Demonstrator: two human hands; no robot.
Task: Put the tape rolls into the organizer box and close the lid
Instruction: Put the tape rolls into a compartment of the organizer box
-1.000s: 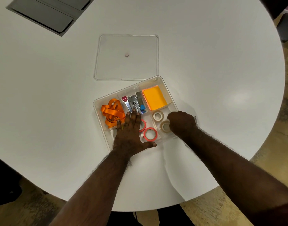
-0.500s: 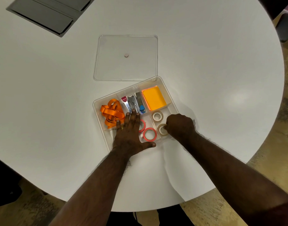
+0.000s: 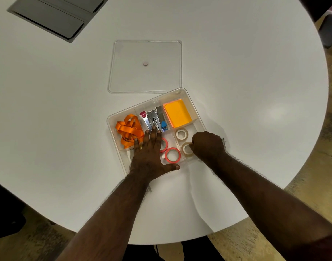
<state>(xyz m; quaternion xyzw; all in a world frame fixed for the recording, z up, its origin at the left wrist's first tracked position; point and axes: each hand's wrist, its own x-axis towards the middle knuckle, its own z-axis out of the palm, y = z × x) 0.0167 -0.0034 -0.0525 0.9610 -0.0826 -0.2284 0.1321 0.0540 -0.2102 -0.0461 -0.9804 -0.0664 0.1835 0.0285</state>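
Table (image 3: 236,72): white, round, wide bare room at right and left of frame. Lid (image 3: 145,53) flat above the box (image 3: 112,127), near corner almost touching. Box skewed, upper edge rising rightward. Left hand (image 3: 148,155) flat, splayed on it, grasping nothing. Right hand (image 3: 208,146) curled at beige roll (image 3: 186,149), lower-right compartment; grasp unclear. Pink roll (image 3: 172,155) alongside.

Four tape rolls: two red (image 3: 172,155) (image 3: 164,145), two beige (image 3: 182,133) (image 3: 186,149). One organizer box (image 3: 112,120), one lid (image 3: 145,66), two hands (image 3: 148,155) (image 3: 208,146).
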